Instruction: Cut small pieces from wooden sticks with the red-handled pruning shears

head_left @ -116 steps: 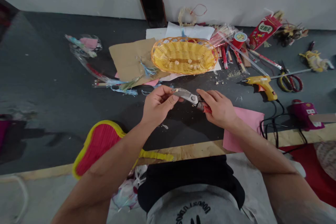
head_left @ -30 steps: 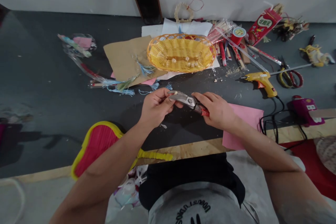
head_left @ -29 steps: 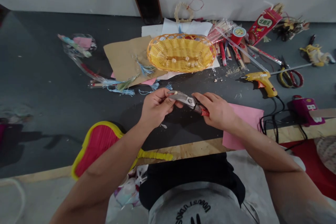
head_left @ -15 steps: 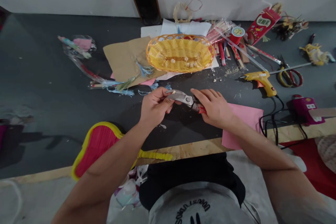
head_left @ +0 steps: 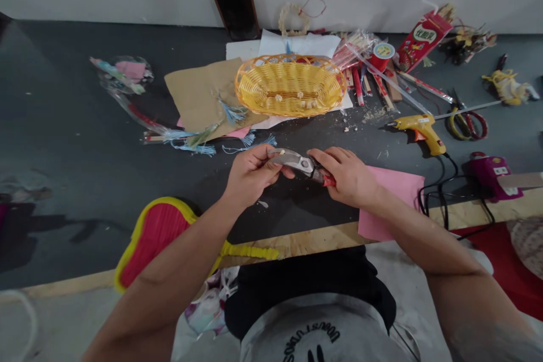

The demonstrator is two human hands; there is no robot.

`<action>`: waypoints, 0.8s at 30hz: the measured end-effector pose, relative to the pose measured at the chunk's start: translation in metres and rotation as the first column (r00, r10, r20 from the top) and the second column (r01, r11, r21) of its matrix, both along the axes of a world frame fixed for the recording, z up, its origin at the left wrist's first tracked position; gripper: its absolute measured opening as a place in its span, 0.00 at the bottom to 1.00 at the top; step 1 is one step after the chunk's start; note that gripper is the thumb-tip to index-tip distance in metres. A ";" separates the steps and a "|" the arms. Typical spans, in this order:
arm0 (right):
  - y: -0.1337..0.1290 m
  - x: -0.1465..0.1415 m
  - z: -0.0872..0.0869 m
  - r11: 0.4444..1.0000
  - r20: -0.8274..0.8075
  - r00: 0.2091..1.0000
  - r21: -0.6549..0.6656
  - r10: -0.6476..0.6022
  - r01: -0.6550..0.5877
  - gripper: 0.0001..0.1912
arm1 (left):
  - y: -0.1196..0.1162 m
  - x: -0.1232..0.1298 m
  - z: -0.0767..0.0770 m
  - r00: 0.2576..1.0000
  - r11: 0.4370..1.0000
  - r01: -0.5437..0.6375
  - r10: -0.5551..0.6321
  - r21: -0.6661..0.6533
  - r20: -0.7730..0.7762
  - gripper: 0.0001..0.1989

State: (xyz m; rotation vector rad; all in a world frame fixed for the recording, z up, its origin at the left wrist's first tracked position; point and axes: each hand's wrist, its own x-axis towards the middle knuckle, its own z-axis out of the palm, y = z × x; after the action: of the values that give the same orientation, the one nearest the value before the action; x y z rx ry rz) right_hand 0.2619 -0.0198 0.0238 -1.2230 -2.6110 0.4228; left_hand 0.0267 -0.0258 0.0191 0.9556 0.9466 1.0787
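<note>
My right hand [head_left: 350, 175] is wrapped round the red handle of a pair of pruning shears [head_left: 297, 162], whose metal blades point left. At the blade tips, my left hand [head_left: 251, 175] is closed in a pinch. A small pale piece [head_left: 282, 152] shows between its fingertips, against the blades; what it is made of is too small to tell. Just beyond both hands sits a yellow woven basket [head_left: 292, 82], with a few small pale bits lying inside it.
A yellow glue gun [head_left: 419, 127] with a black cord lies right, near scissors [head_left: 466, 124] and a red drink carton [head_left: 425, 38]. Blue tassels [head_left: 199, 148] and brown paper [head_left: 199, 90] are left of the basket. Pink paper [head_left: 392, 198] lies under my right forearm; a red-and-yellow heart-shaped item [head_left: 155, 237] is by my left.
The shears and both hands stay almost in place, with only a slight shift of the fingers. The whole view has moved a little.
</note>
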 end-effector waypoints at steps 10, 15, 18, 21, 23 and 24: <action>0.000 -0.002 0.006 0.983 0.010 0.991 0.136 -0.130 0.127 0.26 | -0.001 0.005 0.000 0.996 0.993 -0.067 0.073 0.098 -0.056 0.18; 0.017 0.012 -0.003 0.952 -0.073 0.958 0.120 -0.276 0.283 0.28 | 0.004 0.002 -0.001 0.977 0.977 -0.182 0.192 0.112 -0.089 0.18; 0.020 0.014 -0.004 0.947 -0.098 0.951 0.106 -0.294 0.304 0.27 | 0.005 -0.001 -0.001 0.966 0.974 -0.177 0.199 0.141 -0.162 0.17; 0.018 0.012 -0.004 0.948 -0.091 0.951 0.097 -0.296 0.304 0.28 | 0.003 -0.006 0.002 0.920 0.978 -0.067 0.137 0.198 -0.368 0.16; 0.018 0.011 -0.004 0.952 -0.088 0.954 0.084 -0.286 0.294 0.29 | 0.002 -0.010 0.007 0.841 0.968 0.123 0.016 0.220 -0.541 0.15; 0.018 0.011 -0.004 0.955 -0.088 0.955 0.075 -0.282 0.289 0.29 | 0.001 -0.013 0.009 0.783 0.946 0.246 -0.066 0.211 -0.619 0.14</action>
State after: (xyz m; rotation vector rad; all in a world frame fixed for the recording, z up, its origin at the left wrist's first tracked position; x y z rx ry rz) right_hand 0.2725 -0.0022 0.0199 -1.4936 -2.3137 0.2912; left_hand 0.0140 -0.0243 0.0284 1.6555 1.2193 0.7746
